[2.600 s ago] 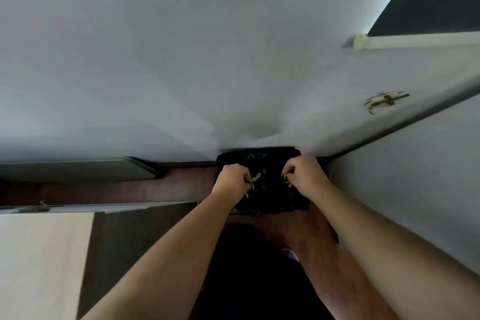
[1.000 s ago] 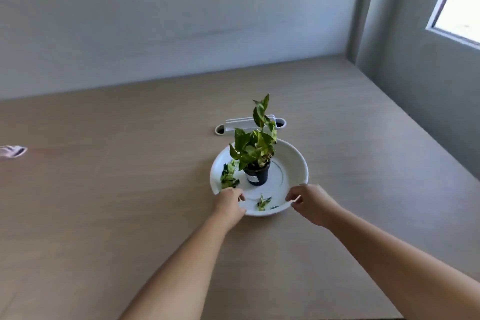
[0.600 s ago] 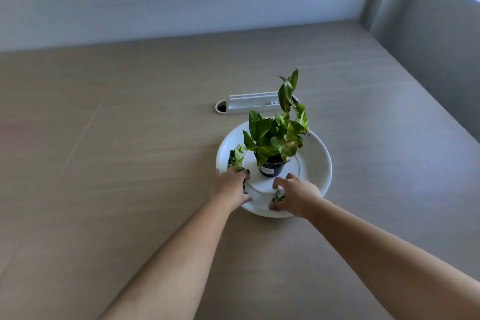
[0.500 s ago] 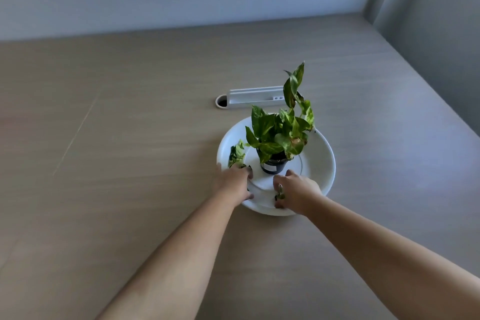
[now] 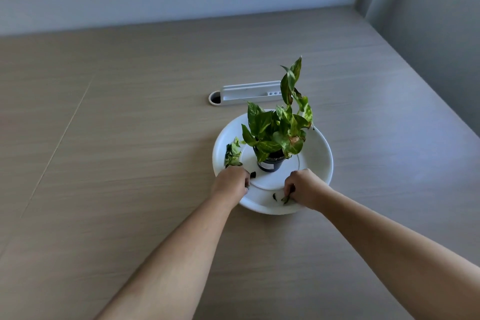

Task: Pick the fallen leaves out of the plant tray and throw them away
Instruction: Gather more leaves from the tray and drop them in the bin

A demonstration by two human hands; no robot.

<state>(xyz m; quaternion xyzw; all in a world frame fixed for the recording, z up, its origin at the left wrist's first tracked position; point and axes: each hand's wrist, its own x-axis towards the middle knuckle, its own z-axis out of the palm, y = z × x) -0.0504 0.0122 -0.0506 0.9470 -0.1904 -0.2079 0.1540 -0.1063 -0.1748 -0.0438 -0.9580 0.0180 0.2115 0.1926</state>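
Fingers of the right hand (image 5: 304,186) are pinching a fallen leaf (image 5: 285,199) at the tray (image 5: 319,148) front rim. Left hand (image 5: 231,183) is curling closed beside more leaves (image 5: 232,153), left of the potted plant (image 5: 275,138); its contents are hidden.

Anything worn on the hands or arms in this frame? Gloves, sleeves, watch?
Nothing worn that shows. Left hand and right hand are bare, without gloves. No rings show, though the fingers are mostly curled under. Both forearms are bare to the frame edge: no sleeves, watch or bands.
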